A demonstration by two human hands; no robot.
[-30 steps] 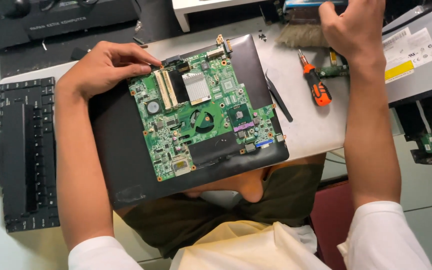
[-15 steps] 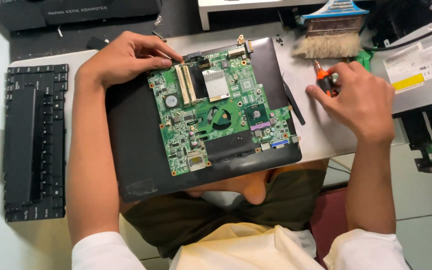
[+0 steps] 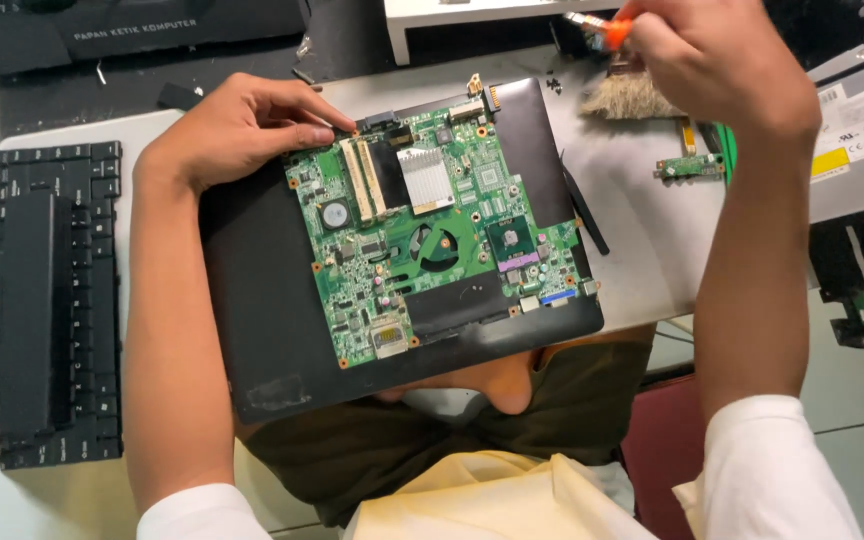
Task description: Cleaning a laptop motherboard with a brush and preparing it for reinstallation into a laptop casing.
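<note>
A green motherboard [image 3: 430, 245] lies on a black panel [image 3: 272, 320] at table centre. The left hand [image 3: 237, 130], fingers curled, presses its ten o'clock corner. The right hand [image 3: 712, 60], at one o'clock, grips an orange screwdriver [image 3: 602, 30] (above a brush [image 3: 624, 98]).

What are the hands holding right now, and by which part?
The right hand grips a screwdriver by its orange handle. The left hand holds nothing; its fingertips press the top edge of the green circuit board.
</note>
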